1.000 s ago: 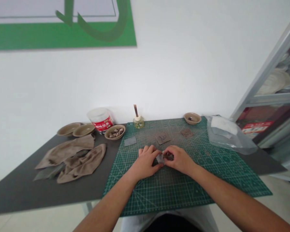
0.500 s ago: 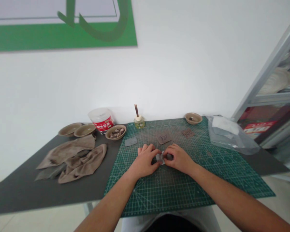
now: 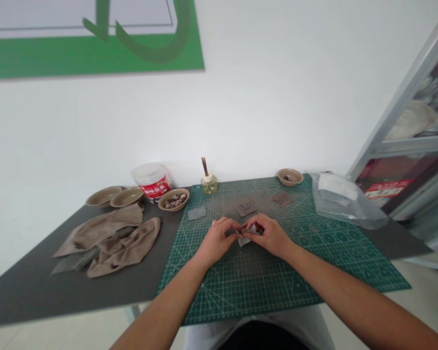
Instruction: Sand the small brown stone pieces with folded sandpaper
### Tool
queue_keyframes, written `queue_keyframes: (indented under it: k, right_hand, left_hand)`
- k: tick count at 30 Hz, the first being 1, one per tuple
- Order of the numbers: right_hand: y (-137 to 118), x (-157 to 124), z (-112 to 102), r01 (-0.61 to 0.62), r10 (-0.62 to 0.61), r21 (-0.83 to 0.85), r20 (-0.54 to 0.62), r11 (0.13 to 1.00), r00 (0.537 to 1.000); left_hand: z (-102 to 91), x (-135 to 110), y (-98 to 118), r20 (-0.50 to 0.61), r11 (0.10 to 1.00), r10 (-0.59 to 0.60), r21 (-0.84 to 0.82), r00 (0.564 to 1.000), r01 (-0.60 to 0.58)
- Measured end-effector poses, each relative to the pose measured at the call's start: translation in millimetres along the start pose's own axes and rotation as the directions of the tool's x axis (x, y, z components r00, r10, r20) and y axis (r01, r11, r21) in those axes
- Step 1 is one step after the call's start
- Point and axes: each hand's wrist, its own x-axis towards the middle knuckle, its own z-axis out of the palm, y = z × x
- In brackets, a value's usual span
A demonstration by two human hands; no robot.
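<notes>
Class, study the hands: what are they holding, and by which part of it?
The left hand and right hand pinch a small pale grey flat piece at its upper part, with the lower corner showing.

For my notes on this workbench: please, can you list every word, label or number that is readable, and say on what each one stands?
"20", with one unclear sign before it: handwritten on the brown square sheet.
Second brown square sheet: handwritten marks, too small to read.
Red label on the white tub: too blurred to read.
Red label on the shelf: too blurred to read.
Green cutting mat: printed numbers too small to read.
</notes>
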Motion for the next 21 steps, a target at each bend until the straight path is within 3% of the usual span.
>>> queue_keyframes:
  k: [4, 10, 13, 18, 21]
  right_hand:
    - [6, 2, 2, 0.004, 0.000, -0.089, 0.043, 0.996, 0.999]
    - [11, 1, 2, 0.085, -0.035, -0.320, 0.158, 0.944, 0.987]
    - [11, 1, -1, 0.032, 0.004, -0.275, 0.130, 0.961, 0.991]
    - [9, 2, -10, -0.118, 0.118, -0.002, 0.028, 0.993, 0.993]
    - [8, 1, -12, -0.130, 0.130, 0.016, -0.014, 0.991, 0.991]
  left_hand:
    - [-2.2, 0, -1, -0.026, 0.992, -0.037, -0.124, 0.999, 0.034]
    - [-3.9, 1, -1, -0.106, 0.986, -0.119, -0.133, 0.987, 0.105]
    - [-3.3, 0, -3, -0.121, 0.988, -0.113, -0.122, 0.986, 0.098]
    - [0.3, 1, -9, -0.123, 0.991, -0.106, -0.095, 0.987, 0.095]
    - [2.1, 2, -11, -0.119, 0.997, -0.079, -0.025, 0.990, 0.076]
